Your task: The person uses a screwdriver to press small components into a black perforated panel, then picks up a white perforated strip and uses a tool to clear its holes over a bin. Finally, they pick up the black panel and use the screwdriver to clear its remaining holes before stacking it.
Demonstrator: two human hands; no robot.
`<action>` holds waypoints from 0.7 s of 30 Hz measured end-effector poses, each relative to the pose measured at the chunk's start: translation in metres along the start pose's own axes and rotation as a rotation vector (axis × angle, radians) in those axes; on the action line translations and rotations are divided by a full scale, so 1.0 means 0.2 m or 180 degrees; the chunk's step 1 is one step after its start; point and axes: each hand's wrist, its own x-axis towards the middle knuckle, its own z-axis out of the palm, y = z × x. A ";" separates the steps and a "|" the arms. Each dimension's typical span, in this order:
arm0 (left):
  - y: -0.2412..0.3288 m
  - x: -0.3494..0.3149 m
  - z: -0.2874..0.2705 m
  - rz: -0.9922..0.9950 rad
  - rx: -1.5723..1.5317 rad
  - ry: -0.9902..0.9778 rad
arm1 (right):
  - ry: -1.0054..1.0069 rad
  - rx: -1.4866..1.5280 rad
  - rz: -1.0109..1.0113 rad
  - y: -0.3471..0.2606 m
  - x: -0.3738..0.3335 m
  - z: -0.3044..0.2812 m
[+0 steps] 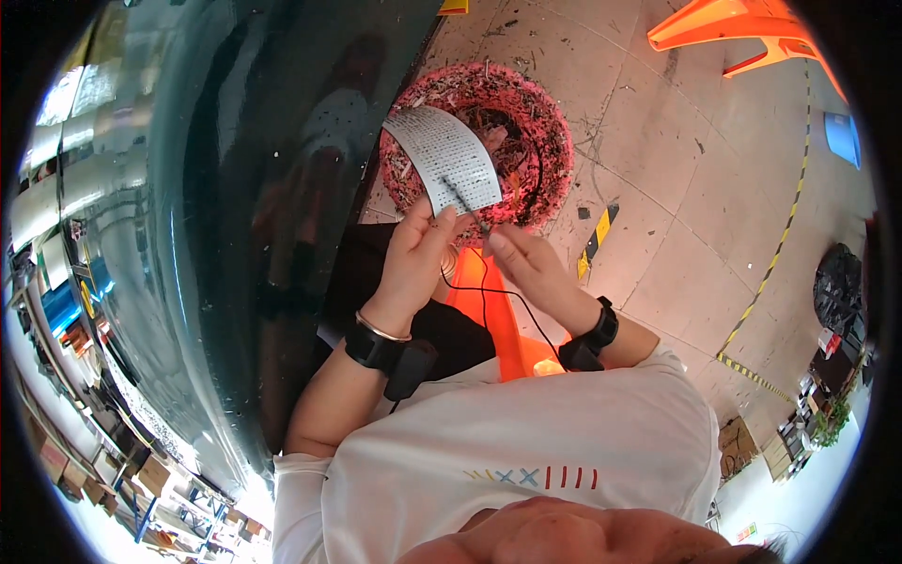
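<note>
I see the left hand (418,249) pinching the lower edge of a curved white strip (446,158) covered with small dots, thumb and fingers pressed together on it. The right hand (526,263) pinches a thin dark tool (465,202), maybe tweezers, and its tip rests on the strip near the bottom. The strip stands in front of the chest, above a pink basket (545,122) full of scraps on the floor, beside a large dark glossy panel (235,188). To do this well, I think the left hand should keep the strip steady and a little bent, and the tool should touch only one dot, with light pressure. An orange stool (742,23) lies farther away.
</note>
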 end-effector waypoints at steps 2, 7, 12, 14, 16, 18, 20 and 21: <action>0.00 -0.01 0.00 -0.0042 -0.0081 -0.0008 | -0.0158 -0.0058 0.0102 -0.02 -0.01 0.00; 0.01 -0.01 0.01 -0.0028 -0.0457 -0.0058 | 0.0028 0.0234 0.0539 -0.05 0.03 -0.08; 0.00 0.01 -0.01 -0.0125 -0.0695 -0.0188 | -0.0284 -0.0268 0.0104 -0.05 0.01 -0.04; 0.00 0.02 -0.01 -0.0099 -0.0841 -0.0292 | -0.0061 -0.0507 0.0281 -0.05 0.03 -0.07; 0.01 0.03 -0.01 -0.0036 -0.0886 -0.0338 | 0.0051 -0.0627 0.0370 -0.05 0.05 -0.09; 0.02 0.03 0.00 -0.0003 -0.0911 -0.0361 | 0.0374 -0.0588 0.0084 -0.06 0.06 -0.10; 0.04 0.03 0.02 -0.0061 -0.0790 -0.0277 | 0.0538 -0.0570 -0.0059 -0.05 0.06 -0.11; 0.05 0.03 0.03 -0.0090 -0.0730 -0.0234 | 0.0524 -0.0912 -0.0408 -0.03 0.06 -0.10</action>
